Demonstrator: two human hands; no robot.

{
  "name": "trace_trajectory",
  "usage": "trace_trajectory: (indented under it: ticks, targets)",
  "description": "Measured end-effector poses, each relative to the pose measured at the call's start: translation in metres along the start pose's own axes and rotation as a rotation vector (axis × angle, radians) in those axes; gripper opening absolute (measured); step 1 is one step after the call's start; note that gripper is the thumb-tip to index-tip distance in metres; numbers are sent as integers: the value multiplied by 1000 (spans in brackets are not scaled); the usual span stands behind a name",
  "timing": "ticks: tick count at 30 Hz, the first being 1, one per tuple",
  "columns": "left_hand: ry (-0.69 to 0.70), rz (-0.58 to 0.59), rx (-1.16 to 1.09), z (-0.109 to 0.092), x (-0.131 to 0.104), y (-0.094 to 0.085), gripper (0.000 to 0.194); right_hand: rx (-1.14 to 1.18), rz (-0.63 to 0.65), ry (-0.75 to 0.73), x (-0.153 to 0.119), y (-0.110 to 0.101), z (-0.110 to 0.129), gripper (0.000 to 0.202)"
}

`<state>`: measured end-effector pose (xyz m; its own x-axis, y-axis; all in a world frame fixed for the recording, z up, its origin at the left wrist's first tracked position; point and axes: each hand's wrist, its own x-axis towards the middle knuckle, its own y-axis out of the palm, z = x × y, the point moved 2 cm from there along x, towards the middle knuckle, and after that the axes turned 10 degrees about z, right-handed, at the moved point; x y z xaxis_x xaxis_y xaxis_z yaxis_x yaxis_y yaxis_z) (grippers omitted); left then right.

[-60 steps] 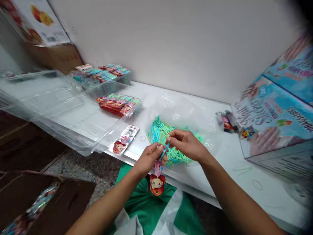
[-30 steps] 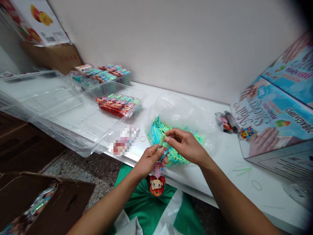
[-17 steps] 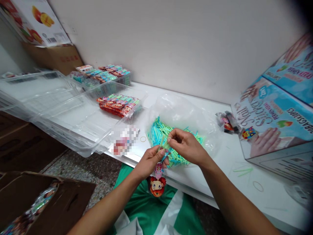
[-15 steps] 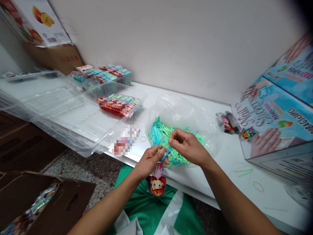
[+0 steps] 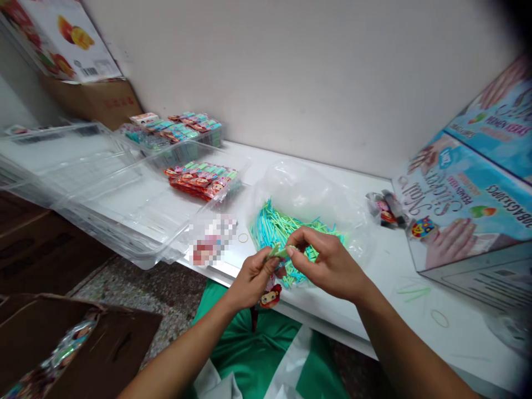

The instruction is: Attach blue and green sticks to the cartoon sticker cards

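Note:
My left hand (image 5: 254, 280) is closed around a small packet (image 5: 271, 296) printed with a red-haired cartoon face, which hangs tilted below the fingers. Green sticks (image 5: 279, 252) stick out above that hand. The thumb and forefinger of my right hand (image 5: 322, 259) pinch the end of the green sticks. Both hands are close together over the table's front edge. Just behind them lies an open clear plastic bag (image 5: 307, 188) with a heap of thin green and blue sticks (image 5: 270, 221) in it.
Clear plastic trays (image 5: 100, 183) extend over the left side of the white table (image 5: 357, 310). Packed packets (image 5: 203, 180) stand behind. A printed box (image 5: 461, 205) is at the right, with small wrapped items (image 5: 386, 209) beside it. An open carton (image 5: 116, 343) sits lower left.
The cartoon packet has risen and tilted beneath my left hand. My right hand has shifted slightly right and down, and the green sticks now lie flatter between the hands.

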<state>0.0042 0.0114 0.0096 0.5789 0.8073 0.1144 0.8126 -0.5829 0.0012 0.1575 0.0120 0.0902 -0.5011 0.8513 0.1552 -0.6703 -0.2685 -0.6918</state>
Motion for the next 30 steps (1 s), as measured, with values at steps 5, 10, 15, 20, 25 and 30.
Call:
trace_trajectory:
  ticks: [5,10,15,20,25,30]
  targets:
    - [43,-87,17,-2,1,-1,25,15,-18,18,-4,3,-2,22]
    - [55,-158,-24,-2,5,-4,26,171,1,32,-1,16,-9,39]
    - [65,-124,67,-7,5,-14,28,265,-60,48,3,17,-11,43]
    - [18,-52,47,-11,2,-24,46,246,-82,34,6,13,-12,45]
    - [27,-17,-102,-12,0,-27,61,311,-175,-32,9,8,-10,43]
    - [52,-52,-109,-12,3,-32,59,375,-222,-68,14,5,-11,42]
